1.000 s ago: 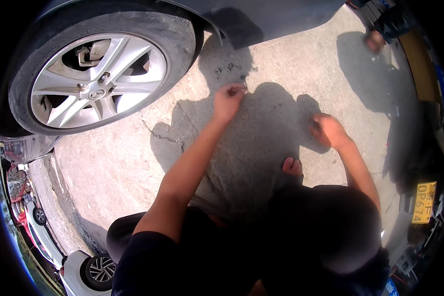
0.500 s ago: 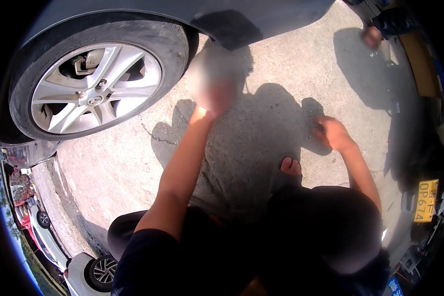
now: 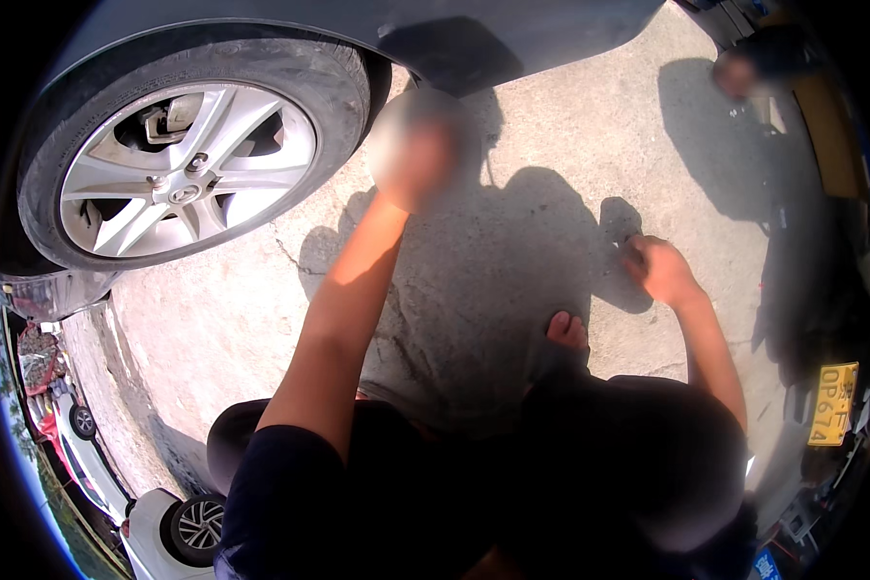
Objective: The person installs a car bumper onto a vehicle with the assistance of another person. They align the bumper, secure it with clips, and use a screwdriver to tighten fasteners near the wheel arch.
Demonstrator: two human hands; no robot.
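A silver alloy wheel (image 3: 188, 155) with a black tyre (image 3: 184, 43) is fitted on a dark car (image 3: 512, 53). My left hand (image 3: 418, 155) reaches out beside the tyre, under the car's lower edge; a blur hides its fingers and anything in them. My right hand (image 3: 659, 266) is low over the shaded concrete ground (image 3: 483, 271), right of my bare foot (image 3: 567, 329). Its fingers are curled in, the tips blurred, and whatever they may hold is too small to make out.
Another person's blurred limb (image 3: 739, 72) is at upper right, near a brown panel (image 3: 831, 145). A yellow number plate (image 3: 831, 401) shows at the right edge, among dark objects. White cars (image 3: 150, 532) and clutter (image 3: 39, 358) stand at lower left.
My left hand has moved up and left, closer to the tyre and car edge, and become blurred. My right hand has shifted slightly down and right.
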